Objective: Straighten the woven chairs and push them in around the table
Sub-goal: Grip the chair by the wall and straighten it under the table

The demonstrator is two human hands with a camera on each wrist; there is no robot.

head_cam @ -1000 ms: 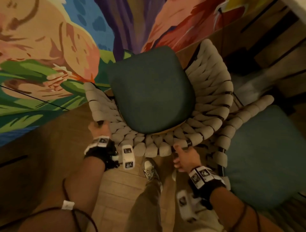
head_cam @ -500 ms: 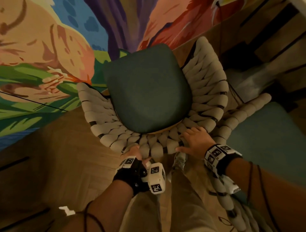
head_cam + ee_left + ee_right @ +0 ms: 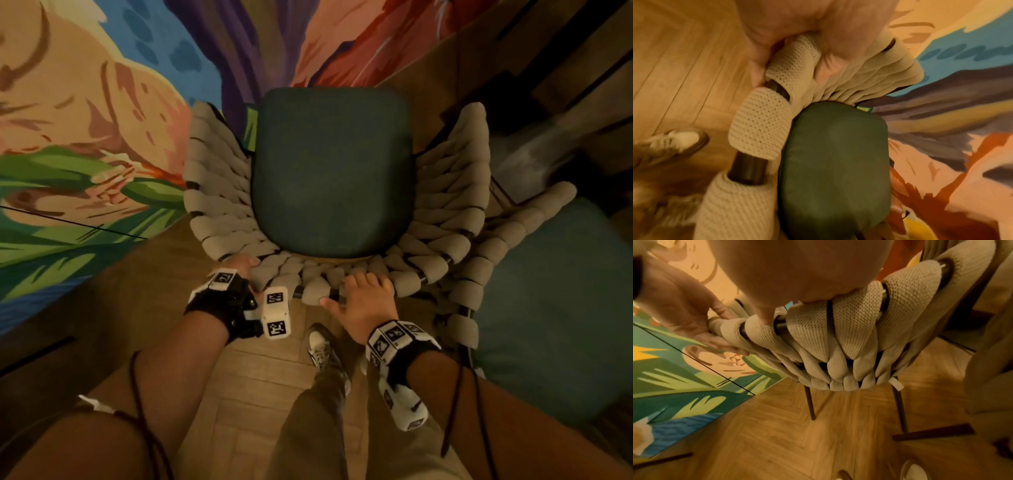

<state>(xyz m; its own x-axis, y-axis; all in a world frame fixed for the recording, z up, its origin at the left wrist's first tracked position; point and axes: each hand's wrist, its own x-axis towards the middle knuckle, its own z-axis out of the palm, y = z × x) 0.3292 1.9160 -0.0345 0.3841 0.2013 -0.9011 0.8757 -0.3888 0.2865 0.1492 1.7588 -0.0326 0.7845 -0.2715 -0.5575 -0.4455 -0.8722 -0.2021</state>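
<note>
A woven chair (image 3: 219,205) with thick beige bands and a dark green cushion (image 3: 332,171) stands square in front of me, its seat front at the edge of the colourfully painted table (image 3: 85,137). My left hand (image 3: 239,267) grips the back rim left of centre; in the left wrist view its palm (image 3: 797,48) wraps a band and the dark frame tube (image 3: 748,168). My right hand (image 3: 366,301) holds the rim right of centre, fingers curled over it and thumb stretched left. The right wrist view shows the chair back (image 3: 849,337) and its thin legs (image 3: 809,402).
A second woven chair (image 3: 496,260) with a teal cushion (image 3: 555,308) stands close on the right, its back touching the first chair's. My shoe (image 3: 322,346) is on the wooden floor (image 3: 239,394) just behind the chair. Dark wooden furniture (image 3: 565,68) fills the far right.
The chair has turned from skewed to square in front of me. My left hand slid from the rim's left side toward the centre. My right hand moved up onto the rim.
</note>
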